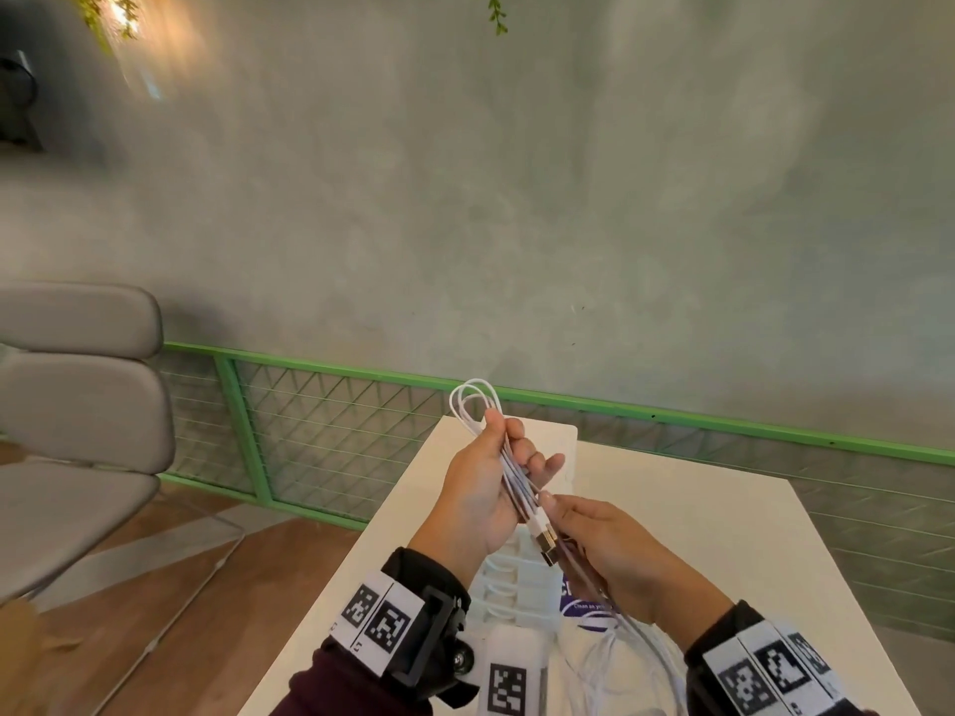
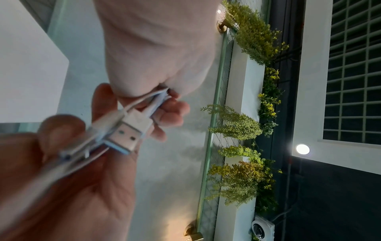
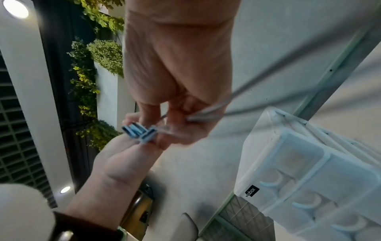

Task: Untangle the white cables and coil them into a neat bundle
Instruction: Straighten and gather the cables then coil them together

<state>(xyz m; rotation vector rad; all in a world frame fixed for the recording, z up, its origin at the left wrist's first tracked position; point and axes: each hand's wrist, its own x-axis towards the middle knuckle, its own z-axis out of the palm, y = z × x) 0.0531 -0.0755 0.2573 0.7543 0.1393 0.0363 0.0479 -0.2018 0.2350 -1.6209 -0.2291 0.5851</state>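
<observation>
Folded white cables [image 1: 509,465] run through my raised left hand [image 1: 488,488], which grips the strands; their loops [image 1: 473,397] stick out above the thumb. Two USB plugs [image 1: 547,542] hang at the lower end of the bundle, seen close in the left wrist view as USB plugs [image 2: 125,135] and in the right wrist view as USB plugs [image 3: 140,131]. My right hand [image 1: 604,550] pinches the strands just below the plugs. More white cable [image 1: 635,643] trails from that hand down toward the table [image 1: 723,534].
A clear plastic compartment box [image 1: 509,586] lies on the white table under my hands, shown too as the compartment box [image 3: 309,171]. A purple-printed white bag [image 1: 589,620] lies beside it. A grey chair [image 1: 77,421] and a green railing [image 1: 330,421] stand left and behind.
</observation>
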